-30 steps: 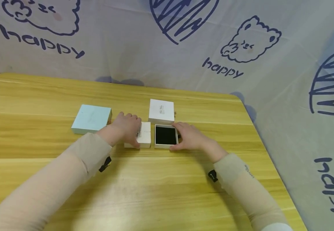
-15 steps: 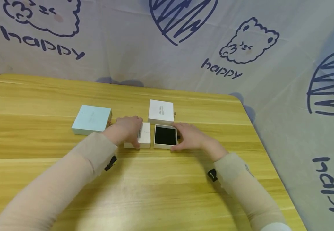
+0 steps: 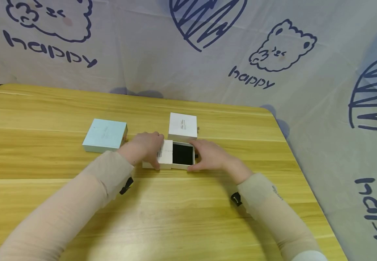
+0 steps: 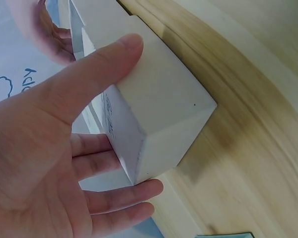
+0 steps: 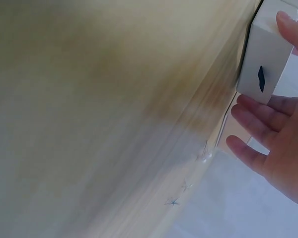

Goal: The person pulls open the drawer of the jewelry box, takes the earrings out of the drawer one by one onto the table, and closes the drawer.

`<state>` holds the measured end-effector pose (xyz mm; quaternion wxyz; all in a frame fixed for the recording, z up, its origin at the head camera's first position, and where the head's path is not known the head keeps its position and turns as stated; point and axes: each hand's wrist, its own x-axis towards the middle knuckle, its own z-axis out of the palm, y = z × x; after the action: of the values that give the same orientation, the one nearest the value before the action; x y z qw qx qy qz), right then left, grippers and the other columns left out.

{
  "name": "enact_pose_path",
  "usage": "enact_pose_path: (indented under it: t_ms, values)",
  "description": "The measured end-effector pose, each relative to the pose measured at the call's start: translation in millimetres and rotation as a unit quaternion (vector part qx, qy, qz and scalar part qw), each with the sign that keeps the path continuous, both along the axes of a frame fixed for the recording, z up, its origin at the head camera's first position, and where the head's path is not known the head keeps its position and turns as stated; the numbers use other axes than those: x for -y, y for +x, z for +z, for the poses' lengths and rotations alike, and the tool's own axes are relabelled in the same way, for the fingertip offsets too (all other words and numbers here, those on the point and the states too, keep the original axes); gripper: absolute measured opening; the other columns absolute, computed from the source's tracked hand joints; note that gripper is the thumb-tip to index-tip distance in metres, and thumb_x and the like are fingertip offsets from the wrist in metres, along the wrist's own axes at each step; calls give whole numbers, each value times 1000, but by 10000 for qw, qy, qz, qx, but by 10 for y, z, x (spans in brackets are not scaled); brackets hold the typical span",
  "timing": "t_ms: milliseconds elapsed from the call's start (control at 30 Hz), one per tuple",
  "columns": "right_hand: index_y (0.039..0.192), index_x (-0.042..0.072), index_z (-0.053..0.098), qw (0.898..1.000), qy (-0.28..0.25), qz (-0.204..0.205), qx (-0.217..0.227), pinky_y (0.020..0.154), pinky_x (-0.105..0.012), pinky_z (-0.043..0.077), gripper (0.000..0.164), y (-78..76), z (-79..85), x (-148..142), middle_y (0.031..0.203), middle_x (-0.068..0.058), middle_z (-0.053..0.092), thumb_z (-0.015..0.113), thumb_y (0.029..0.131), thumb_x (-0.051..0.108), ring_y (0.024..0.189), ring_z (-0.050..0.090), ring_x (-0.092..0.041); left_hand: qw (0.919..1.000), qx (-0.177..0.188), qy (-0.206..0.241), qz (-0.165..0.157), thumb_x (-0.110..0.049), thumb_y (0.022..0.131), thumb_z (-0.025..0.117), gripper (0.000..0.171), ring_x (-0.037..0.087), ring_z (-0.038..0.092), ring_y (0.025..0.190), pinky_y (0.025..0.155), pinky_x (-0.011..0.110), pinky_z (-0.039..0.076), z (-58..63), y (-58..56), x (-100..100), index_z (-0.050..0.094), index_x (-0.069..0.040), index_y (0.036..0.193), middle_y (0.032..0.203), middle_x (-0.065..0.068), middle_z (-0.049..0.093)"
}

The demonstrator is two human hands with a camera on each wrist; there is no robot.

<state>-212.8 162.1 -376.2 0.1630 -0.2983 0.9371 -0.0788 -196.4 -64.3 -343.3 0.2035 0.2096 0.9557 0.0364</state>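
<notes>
While a white box shell (image 3: 166, 152) is being gripped by the left hand (image 3: 145, 146), a shallow white tray (image 3: 180, 167) is being held at its right end by the right hand (image 3: 212, 156). Both parts are lying in line on the wooden surface (image 3: 175, 217), and the tray's left end is being covered by the shell. A black lining (image 3: 183, 154) is being exposed in the rest of the tray.

The left fingers are being spread across the shell, with the thumb being pressed to its near wall and fingertips being set toward its far side; printed lettering on the shell is being partly covered by them. The right fingers are being parted by about the tray's own breadth, with the tray being pinched between the thumb at the near wall and fingers at the far edge. A black pull tab (image 5: 261, 79) is being shown on the tray's end wall.

Just behind the tray, a white box (image 3: 182, 125) with small print is lying flat. Beyond the left wrist, a light blue box (image 3: 105, 135) is resting. Behind the surface, a pale cloth (image 3: 208, 72) is being hung, with bears, striped shapes and "happy" being displayed in dark blue.
</notes>
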Motion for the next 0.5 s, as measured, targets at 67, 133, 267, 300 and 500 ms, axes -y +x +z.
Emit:
enact_pose_path:
  t_ms: [67,133,267,300,500]
  values:
    - [146,5,29,10000,38,16,-10,110,-43,33,98,2,-7,13,146,-16,39,70,73,57,133,40,-31,10000,-14,-37,-50,-38,67,83,80,29,57,99,91,44,49,0,3,-15,47,1,126,120,14,55]
    - [146,5,29,10000,71,20,-36,109,-43,35,98,1,-15,22,145,-16,40,70,73,58,132,42,-31,9999,-39,-77,-83,-39,67,83,80,29,57,100,91,43,49,-1,4,-25,47,0,126,121,14,55]
    - [145,4,30,9999,121,17,-59,108,-44,36,98,2,-17,31,144,-16,42,70,73,57,130,43,-32,9999,-31,-84,-72,-39,66,83,81,29,57,100,91,43,48,1,5,-29,47,0,127,121,14,55]
    - [145,4,30,9999,122,22,-51,107,-44,36,98,4,-15,34,144,-16,42,70,73,57,130,43,-32,9999,-31,-85,-76,-40,66,83,82,29,57,100,91,43,48,2,5,-28,46,0,127,121,14,55]
    - [146,5,28,10000,53,9,66,108,-44,36,97,12,-3,64,146,-15,39,69,74,57,132,41,-31,9999,-43,-98,-64,-41,66,83,82,28,57,99,91,43,48,-6,1,-25,46,0,127,121,14,55]
